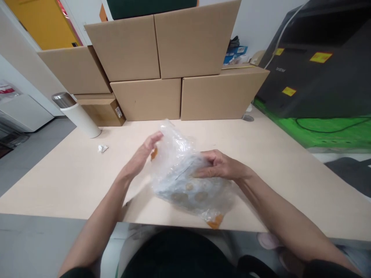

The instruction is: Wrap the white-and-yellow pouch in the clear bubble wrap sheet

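Head view: a clear, crinkled plastic bag (179, 173) lies on the near middle of the pale worktop (72, 177), its near end close to the worktop's near edge. Several flat round pieces (179, 197) show through the film, and there is an orange tab (215, 221) at its near corner. A second orange patch (154, 153) sits at the far-left edge.

The left hand (143, 154) lies against that far-left edge, fingers nearly straight and wide. The film hides whether its thumb pinches the bag, so I cannot tell if it grips. The right hand (218, 165) rests on the right side of the bag with its fingers curled in, holding a fold of the film. The upper part of the bag stands lifted between the two hands.

As I read it, the step in hand is working the bag between both hands at its far end. Film this thin and slack calls for a light, steady hold on one side while the other hand finds the edge, with the round pieces kept low in the bag.

Far left stands a white flask (78, 116) with a metal cap, and a small crumpled scrap (102, 148) lies near it. Stacked cardboard boxes (145, 98) line the far edge. A black machine (319, 69) stands on a green surface (327, 133) at the right.
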### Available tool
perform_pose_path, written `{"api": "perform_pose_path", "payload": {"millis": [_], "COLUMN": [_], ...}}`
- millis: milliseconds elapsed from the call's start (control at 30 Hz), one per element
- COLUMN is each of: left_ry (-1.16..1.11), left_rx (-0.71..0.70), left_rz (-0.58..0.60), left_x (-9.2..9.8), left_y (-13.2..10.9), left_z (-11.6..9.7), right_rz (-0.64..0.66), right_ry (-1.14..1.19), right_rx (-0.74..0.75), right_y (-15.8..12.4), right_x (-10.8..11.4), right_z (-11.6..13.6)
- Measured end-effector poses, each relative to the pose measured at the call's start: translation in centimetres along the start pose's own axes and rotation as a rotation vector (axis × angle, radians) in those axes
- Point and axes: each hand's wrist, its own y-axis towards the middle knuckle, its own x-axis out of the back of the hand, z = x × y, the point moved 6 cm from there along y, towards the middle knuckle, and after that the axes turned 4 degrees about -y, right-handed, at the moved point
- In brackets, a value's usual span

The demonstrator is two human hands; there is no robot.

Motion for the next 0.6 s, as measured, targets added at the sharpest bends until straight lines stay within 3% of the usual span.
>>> {"api": "perform_pose_path", "payload": {"millis": [67,167,333,467,600], "left_ry": [-0.045,0.084,0.272,0.152,-0.111], "left_rx": [-0.098,-0.229,-0.269,-0.213,-0.011], "left_rz": [0.017,0.016,-0.101,0.083,0.344], "left_x": [1.4,3.1,4.2,2.9,1.2], "left_y": [0.5,0.1,-1.4,-1.4,-1.1], "left_z": [-1.9,-5.7,-9.9,-10.4,-8.0], "right_rz": [0.046,0.061,0.056,0.184,0.373], "right_ry": [-0.039,-0.104,-0.297,-0.407,-0.444], "right_rx": [0.022,0.057,0.171,0.277,0.290], "right_y": [-0.1,-0.5,-1.0,-1.3,-1.6], "right_x": [-0.4,-0.6,-0.9,-2.6,-4.6], "right_z": [0.8,1.8,3.1,4.3,4.8]}}
